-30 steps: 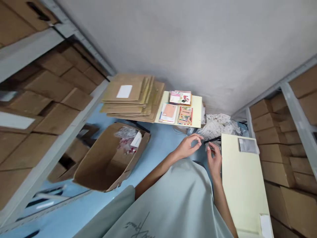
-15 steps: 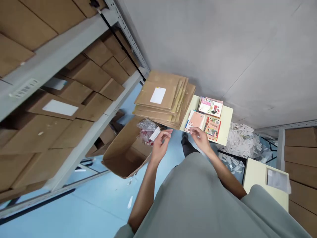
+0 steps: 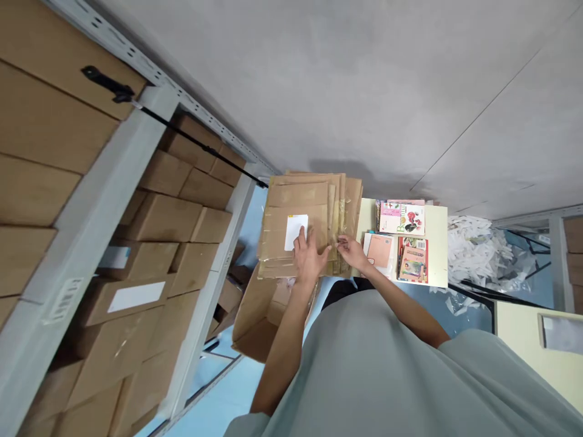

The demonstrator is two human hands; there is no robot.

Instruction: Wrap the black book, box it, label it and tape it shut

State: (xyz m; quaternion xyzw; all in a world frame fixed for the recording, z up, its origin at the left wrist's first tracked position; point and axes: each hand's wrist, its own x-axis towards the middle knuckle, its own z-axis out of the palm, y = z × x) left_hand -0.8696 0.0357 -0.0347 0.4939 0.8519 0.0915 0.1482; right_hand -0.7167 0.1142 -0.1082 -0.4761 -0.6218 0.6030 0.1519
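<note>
A stack of flattened cardboard boxes [image 3: 277,221] lies beside the books, its layers edged with clear and yellowish tape. On the top sheet is a white rectangular label [image 3: 294,230]. My left hand [image 3: 310,258] rests on this top sheet, its fingers spread and their tips on the label. My right hand [image 3: 350,250] is at the right side of the stack with its fingers drawn together in a pinch. Whatever may be between those fingertips is too small to make out.
Stacked booklets [image 3: 405,218] lie on a pale yellow board [image 3: 437,243] to the right. Below the stack stands an open carton [image 3: 252,328]. Shelving [image 3: 132,176] full of boxes fills the left. Shredded paper [image 3: 473,246] is heaped at the right by a grey wall [image 3: 364,79].
My left hand has moved up from above the carton onto the top cardboard and spread its fingers. My right hand has shifted from near the booklets to the stack's right side. The view has turned.
</note>
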